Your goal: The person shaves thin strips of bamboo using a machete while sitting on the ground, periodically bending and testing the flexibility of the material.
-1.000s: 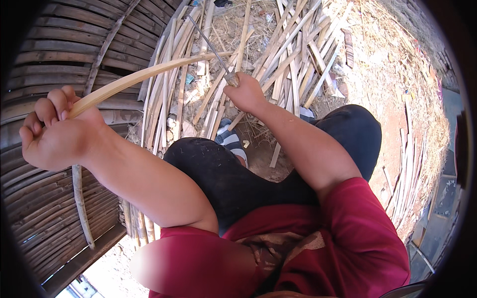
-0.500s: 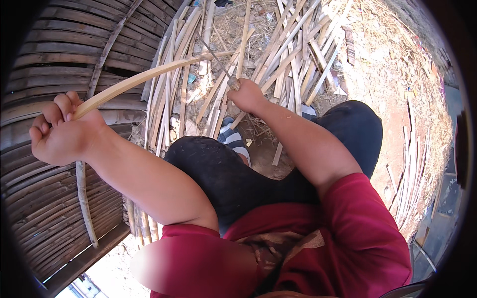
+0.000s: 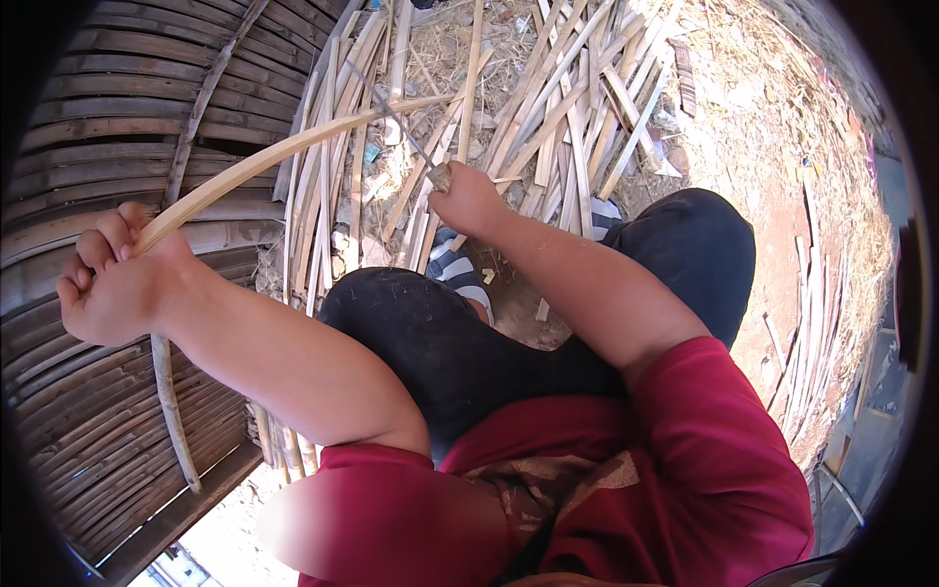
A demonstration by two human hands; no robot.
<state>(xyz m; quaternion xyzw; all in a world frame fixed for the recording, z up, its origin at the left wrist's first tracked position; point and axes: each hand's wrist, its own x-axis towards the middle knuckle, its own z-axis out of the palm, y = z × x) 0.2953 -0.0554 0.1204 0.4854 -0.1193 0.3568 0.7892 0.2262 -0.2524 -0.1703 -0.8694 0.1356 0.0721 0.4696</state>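
Note:
My left hand (image 3: 117, 279), out at the left, is closed on the near end of a pale bamboo strip (image 3: 264, 161). The strip slants up and away to the right, its far end above the ground. My right hand (image 3: 471, 201) is wrapped round the short handle of a knife (image 3: 396, 117) with a long, thin, dark blade. That blade points up and to the left and crosses the strip near its far end. Whether the edge is in the bamboo or only against it, I cannot tell.
Many split bamboo strips (image 3: 558, 108) lie in heaps on the straw-strewn ground ahead. A slatted bamboo wall (image 3: 117, 127) rises close on the left. More thin strips (image 3: 807, 333) lie at the right. My bent knees (image 3: 685, 240) and striped footwear (image 3: 455, 269) are below my hands.
My right hand has moved left and slightly nearer with the knife, so the blade crosses the strip farther left. My left hand has dropped slightly, still holding the strip.

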